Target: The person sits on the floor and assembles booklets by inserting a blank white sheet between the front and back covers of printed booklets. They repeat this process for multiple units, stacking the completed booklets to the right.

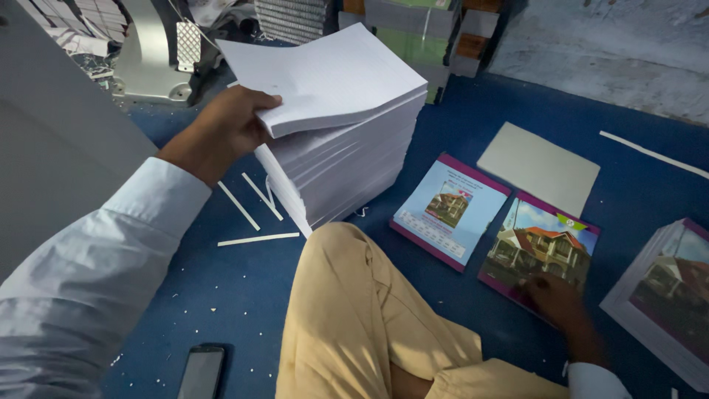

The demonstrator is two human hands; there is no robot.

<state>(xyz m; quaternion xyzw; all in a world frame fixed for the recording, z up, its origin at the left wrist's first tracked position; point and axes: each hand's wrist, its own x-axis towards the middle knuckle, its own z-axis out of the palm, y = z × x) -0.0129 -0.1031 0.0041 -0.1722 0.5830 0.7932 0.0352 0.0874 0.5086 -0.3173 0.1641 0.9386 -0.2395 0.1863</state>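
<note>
A tall stack of white ruled paper point(347, 159) stands on the blue floor in front of my bent knee. My left hand point(229, 125) grips a thick wad of sheets point(325, 77) at its near left edge and lifts it off the top of the stack. My right hand point(554, 295) rests with its fingers on a notebook cover showing a house picture point(543, 244), lying flat at the right. A second cover with a pale blue back point(450, 210) lies to the left of it.
A plain grey board point(539, 166) lies behind the covers. A pile of covered notebooks point(665, 299) sits at the far right. Thin white paper strips point(255, 239) litter the floor. A dark phone point(201, 372) lies near my left leg. Machinery and stacked paper stand behind.
</note>
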